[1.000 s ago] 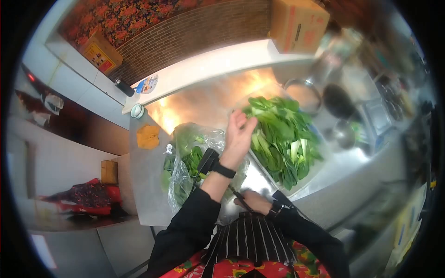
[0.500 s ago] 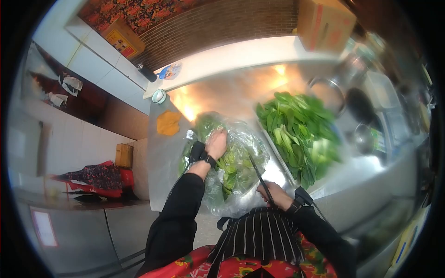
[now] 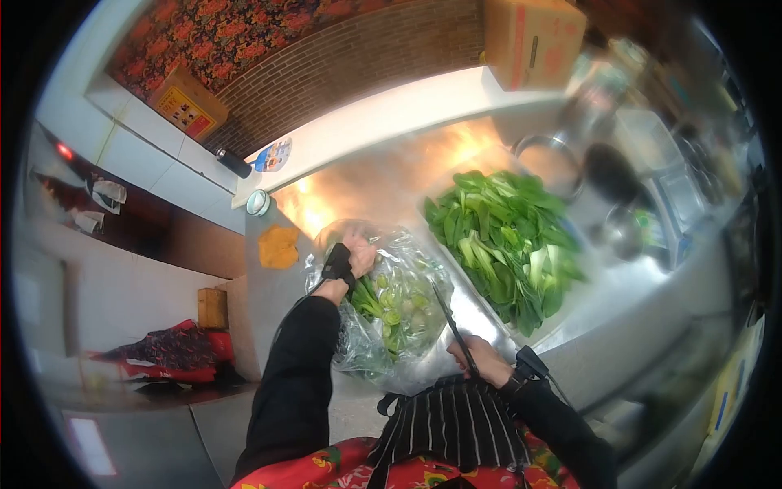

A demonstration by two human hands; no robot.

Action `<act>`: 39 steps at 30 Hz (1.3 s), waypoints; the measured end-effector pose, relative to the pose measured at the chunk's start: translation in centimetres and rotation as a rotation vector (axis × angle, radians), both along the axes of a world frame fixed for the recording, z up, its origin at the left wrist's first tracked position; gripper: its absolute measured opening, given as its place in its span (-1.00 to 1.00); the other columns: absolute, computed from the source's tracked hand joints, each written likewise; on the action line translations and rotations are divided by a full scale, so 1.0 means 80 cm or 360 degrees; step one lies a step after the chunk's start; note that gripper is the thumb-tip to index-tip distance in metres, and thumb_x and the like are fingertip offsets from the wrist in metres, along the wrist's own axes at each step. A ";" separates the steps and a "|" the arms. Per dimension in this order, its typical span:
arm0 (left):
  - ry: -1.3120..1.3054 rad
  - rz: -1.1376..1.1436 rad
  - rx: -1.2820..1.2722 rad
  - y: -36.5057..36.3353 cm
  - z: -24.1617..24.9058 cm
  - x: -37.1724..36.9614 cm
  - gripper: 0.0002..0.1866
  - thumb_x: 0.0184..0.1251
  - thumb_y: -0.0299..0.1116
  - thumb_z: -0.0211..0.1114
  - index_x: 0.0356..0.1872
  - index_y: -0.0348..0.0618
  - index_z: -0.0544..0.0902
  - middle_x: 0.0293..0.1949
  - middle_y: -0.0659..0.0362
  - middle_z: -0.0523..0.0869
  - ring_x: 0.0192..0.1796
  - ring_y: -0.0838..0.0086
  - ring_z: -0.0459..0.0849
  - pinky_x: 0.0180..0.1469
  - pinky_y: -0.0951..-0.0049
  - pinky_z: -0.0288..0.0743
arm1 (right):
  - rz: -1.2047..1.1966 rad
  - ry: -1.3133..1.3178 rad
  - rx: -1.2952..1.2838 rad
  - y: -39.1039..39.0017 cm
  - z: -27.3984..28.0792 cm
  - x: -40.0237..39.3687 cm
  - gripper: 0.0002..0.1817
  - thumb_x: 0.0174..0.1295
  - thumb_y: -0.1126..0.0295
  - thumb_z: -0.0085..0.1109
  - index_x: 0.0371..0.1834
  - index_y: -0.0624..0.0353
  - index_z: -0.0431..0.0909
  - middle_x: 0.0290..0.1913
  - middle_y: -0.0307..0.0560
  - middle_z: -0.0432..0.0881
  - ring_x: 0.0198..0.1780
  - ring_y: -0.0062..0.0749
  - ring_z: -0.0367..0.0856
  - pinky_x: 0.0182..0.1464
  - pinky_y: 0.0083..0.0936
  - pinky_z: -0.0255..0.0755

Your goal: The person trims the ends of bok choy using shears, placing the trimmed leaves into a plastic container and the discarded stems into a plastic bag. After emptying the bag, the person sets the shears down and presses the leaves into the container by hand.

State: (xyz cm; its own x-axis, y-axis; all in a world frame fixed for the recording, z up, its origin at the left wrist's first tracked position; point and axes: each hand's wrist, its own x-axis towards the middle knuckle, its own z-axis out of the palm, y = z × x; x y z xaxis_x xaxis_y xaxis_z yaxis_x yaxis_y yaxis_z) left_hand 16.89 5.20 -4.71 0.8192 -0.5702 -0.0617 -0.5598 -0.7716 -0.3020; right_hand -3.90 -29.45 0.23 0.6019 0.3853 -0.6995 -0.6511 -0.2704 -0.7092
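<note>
A clear plastic bag (image 3: 411,326) with leafy greens (image 3: 391,306) inside lies on the steel counter (image 3: 281,310) in front of me. My left hand (image 3: 358,251) is at the bag's upper left part, fingers bent down onto it; its fingertips and what they grip are hard to make out. In my right hand (image 3: 481,359) is a knife (image 3: 453,326), its blade pointing up and away beside the bag's right edge. To the right, a tray (image 3: 493,314) bears a heap of green leafy vegetables (image 3: 509,244).
An orange cloth (image 3: 278,247) and a small bowl (image 3: 257,202) are at the counter's left. A black bottle (image 3: 234,162) and a cardboard box (image 3: 533,45) stand on the back ledge. Round pans (image 3: 547,163) and containers (image 3: 643,138) crowd the right side.
The view has shifted, so the counter items appear further left. My left hand is still at the bag's upper part, where the greens are less visible. My right hand keeps the knife.
</note>
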 end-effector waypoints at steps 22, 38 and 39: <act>0.0588 0.1086 -0.1419 -0.098 0.168 -0.211 -0.62 0.38 -0.25 0.34 0.02 -0.32 0.52 -0.23 -0.19 0.76 -0.15 -0.17 0.74 -0.08 0.01 0.58 | 0.0539 -0.0687 -0.0207 0.023 0.089 0.043 -0.49 0.28 0.02 0.32 -0.08 0.34 0.55 -0.39 0.00 0.56 -0.32 -0.28 0.54 -0.20 -0.28 0.43; 0.0565 0.1233 -0.0845 -0.091 0.159 -0.229 -0.73 0.28 -0.35 0.35 -0.21 -0.39 0.56 -0.35 -0.27 0.74 -0.26 -0.17 0.76 -0.15 0.00 0.64 | 0.0719 -0.0450 -0.0207 0.055 0.019 0.046 -0.48 0.32 0.00 0.18 -0.59 0.25 0.59 -0.70 -0.15 0.54 -0.66 -0.38 0.52 -0.54 -0.38 0.36; 0.0561 0.1188 -0.0846 -0.097 0.161 -0.215 -0.73 0.28 -0.35 0.35 -0.21 -0.39 0.56 -0.35 -0.27 0.74 -0.26 -0.17 0.76 -0.15 0.00 0.64 | 0.0655 -0.0379 -0.0166 0.051 0.006 0.048 -0.50 0.33 -0.02 0.19 -0.59 0.19 0.58 -0.69 -0.23 0.53 -0.68 -0.48 0.50 -0.61 -0.46 0.34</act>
State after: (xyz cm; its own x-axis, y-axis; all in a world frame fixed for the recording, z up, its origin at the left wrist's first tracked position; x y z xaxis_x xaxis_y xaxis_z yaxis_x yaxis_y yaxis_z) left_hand -0.30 -2.56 8.18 0.9643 0.0626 -0.2573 0.1359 -0.9509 0.2781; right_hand -0.06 -25.35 0.75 0.5622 0.5603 -0.6082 -0.2978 -0.5490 -0.7810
